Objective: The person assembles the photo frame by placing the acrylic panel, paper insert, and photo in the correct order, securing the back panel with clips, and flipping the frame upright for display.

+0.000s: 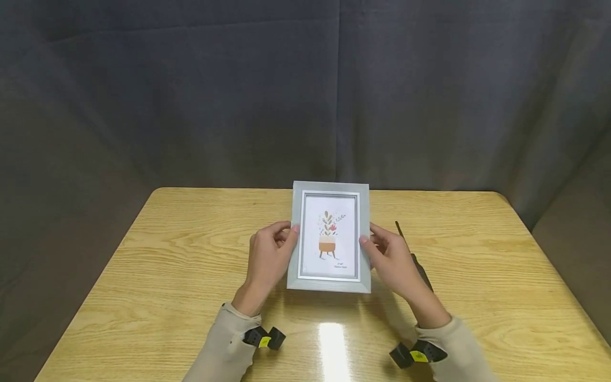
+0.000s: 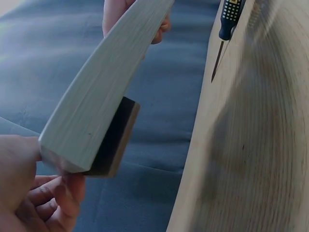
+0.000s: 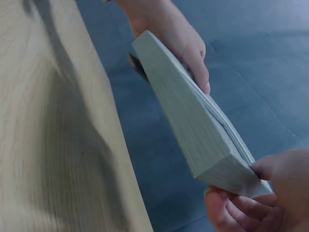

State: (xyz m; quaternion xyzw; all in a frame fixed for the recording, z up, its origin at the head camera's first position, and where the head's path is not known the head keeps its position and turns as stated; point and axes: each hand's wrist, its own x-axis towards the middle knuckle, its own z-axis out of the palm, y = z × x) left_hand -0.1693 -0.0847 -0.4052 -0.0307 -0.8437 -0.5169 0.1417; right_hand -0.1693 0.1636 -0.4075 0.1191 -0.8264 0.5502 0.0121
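A pale grey-blue picture frame point(image 1: 329, 285) is held up above the table, its front facing the head camera. Inside it is a print point(image 1: 327, 246) of a potted plant on legs. My left hand point(image 1: 268, 257) grips the left side, thumb on the front and fingers curled behind. On the opposite side my right hand point(image 1: 393, 260) holds it the same way. From the left wrist, a dark flap with a brown edge point(image 2: 123, 137) juts out behind the frame. A screwdriver point(image 2: 230, 19) with a dark handle lies on the table beyond the right hand.
The wooden table point(image 1: 181, 286) has a light grain and rounded far corners. Dark grey cloth point(image 1: 238, 106) hangs behind it and at both sides. A bright reflection shows on the tabletop near its front. Each wrist wears a black camera band.
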